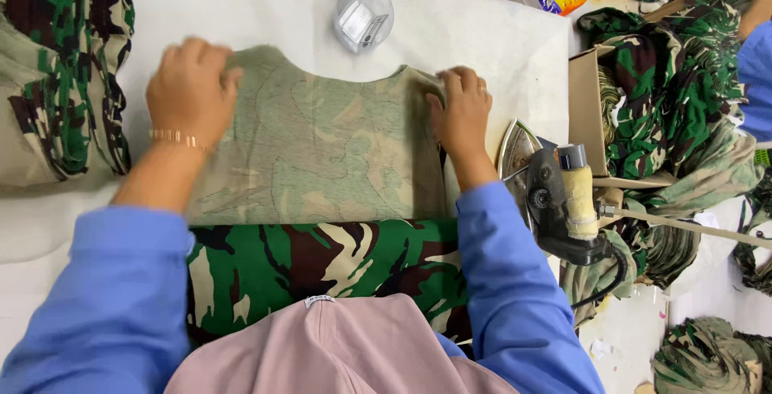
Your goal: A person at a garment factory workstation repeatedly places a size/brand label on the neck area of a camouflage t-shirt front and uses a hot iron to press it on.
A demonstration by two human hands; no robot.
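A camouflage fabric piece [322, 153] lies pale side up on the white padded table [265, 8]; its bright green, brown and black face shows at the folded near part [322, 261]. My left hand [189, 88] presses flat on the piece's far left corner, a thin bracelet on the wrist. My right hand [462, 112] presses its fingertips on the far right corner. Both hands look slightly blurred. Blue sleeves cover both arms.
An electric iron [555, 193] rests on its side just right of my right hand. A clear plastic cup [363, 14] sits beyond the fabric. Camouflage pieces lie stacked at left [60, 64] and heaped at right [667, 80] by a cardboard box [585, 104].
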